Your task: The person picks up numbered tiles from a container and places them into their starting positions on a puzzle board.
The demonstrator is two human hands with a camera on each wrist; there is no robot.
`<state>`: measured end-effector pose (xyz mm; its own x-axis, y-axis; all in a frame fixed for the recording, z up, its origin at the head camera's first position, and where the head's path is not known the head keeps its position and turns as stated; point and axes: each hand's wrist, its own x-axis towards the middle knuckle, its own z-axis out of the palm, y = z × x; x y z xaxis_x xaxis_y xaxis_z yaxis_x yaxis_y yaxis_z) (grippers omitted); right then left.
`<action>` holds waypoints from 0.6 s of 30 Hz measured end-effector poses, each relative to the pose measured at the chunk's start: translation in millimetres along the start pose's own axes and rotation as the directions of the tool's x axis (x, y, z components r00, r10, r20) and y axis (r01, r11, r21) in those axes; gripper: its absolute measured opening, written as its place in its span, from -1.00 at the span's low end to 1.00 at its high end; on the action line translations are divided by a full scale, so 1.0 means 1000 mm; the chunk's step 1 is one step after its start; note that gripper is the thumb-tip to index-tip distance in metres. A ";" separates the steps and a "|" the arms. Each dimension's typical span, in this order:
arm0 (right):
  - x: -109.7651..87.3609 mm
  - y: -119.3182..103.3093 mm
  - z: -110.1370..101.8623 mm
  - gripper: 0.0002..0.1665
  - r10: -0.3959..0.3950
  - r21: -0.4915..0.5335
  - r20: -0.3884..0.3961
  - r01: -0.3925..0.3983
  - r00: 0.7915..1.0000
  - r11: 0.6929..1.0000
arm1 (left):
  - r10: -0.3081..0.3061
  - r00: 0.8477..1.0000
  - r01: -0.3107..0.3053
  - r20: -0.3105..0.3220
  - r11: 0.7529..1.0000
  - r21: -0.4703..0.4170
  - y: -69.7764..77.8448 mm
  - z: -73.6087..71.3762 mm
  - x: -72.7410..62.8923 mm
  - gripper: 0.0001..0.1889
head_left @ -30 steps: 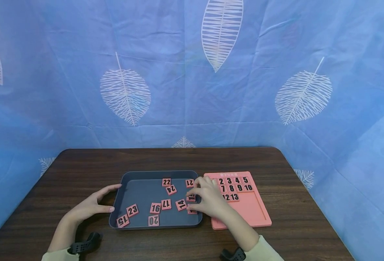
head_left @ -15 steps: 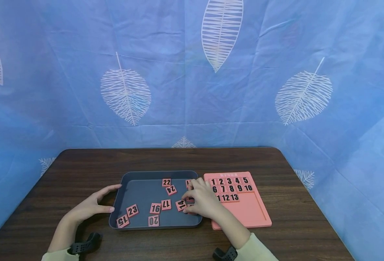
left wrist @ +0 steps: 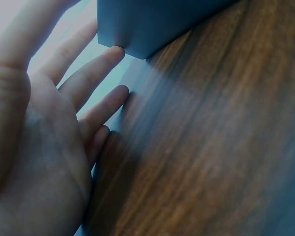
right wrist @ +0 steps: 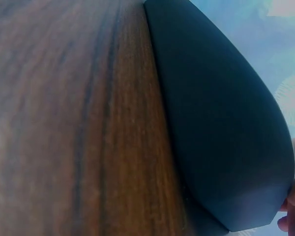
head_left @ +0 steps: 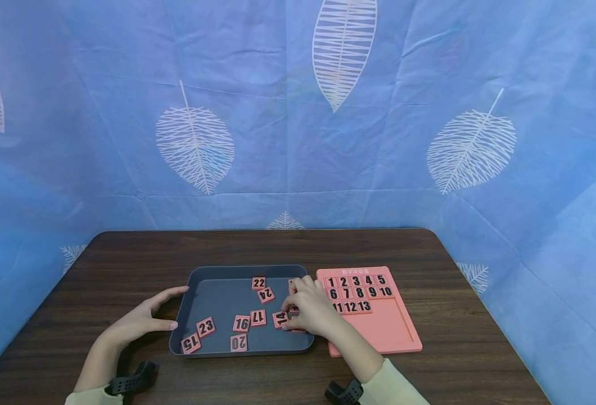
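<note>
A dark blue-grey tray (head_left: 227,306) holds several loose pink number tiles, among them the 23 tile (head_left: 206,327) and the 16 tile (head_left: 241,323). My left hand (head_left: 143,316) is at the tray's left side, thumb and straight fingers against its outer wall. In the left wrist view those fingers (left wrist: 101,73) spread beside the tray. My right hand (head_left: 310,308) reaches over the tray's right rim. Its thumb and index finger pinch the 14 tile (head_left: 280,319) at its right side. That hand partly covers other tiles near the rim.
Right of the tray lies a pink number board (head_left: 374,326), its top rows filled with tiles 1 to 13 in order. Both stand on a dark wooden table (head_left: 460,349). A blue curtain (head_left: 288,140) with white leaves hangs behind it.
My right hand has moved left and slightly down from the right rim to the 14 tile, which has shifted and turned slightly. The left hand has stayed put.
</note>
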<state>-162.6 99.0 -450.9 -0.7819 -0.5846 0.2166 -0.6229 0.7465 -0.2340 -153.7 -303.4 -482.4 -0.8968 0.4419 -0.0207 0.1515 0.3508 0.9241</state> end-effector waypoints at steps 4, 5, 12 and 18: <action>0.000 0.000 0.000 -0.67 -0.005 0.009 -0.011 0.006 1.000 1.000 | 0.005 1.000 -0.005 0.001 1.000 -0.002 0.000 0.000 0.000 -0.29; 0.000 0.000 0.000 -0.66 -0.004 0.015 -0.018 0.004 1.000 1.000 | 0.006 1.000 -0.006 0.000 1.000 -0.003 0.000 0.000 0.000 -0.29; -0.005 -0.001 -0.003 -0.66 0.005 0.044 -0.086 -0.002 0.996 0.999 | 0.005 1.000 -0.005 0.001 1.000 -0.002 0.000 0.001 -0.001 -0.28; -0.011 0.000 -0.009 -0.65 0.031 0.044 -0.141 -0.026 0.990 0.999 | 0.004 1.000 -0.004 -0.002 1.000 0.002 0.000 0.001 0.000 -0.28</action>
<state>-153.4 108.5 -444.4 -0.7898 -0.5103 0.3403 -0.6033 0.7465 -0.2806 -153.7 -302.8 -482.7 -0.8970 0.4417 -0.0166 0.1555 0.3506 0.9235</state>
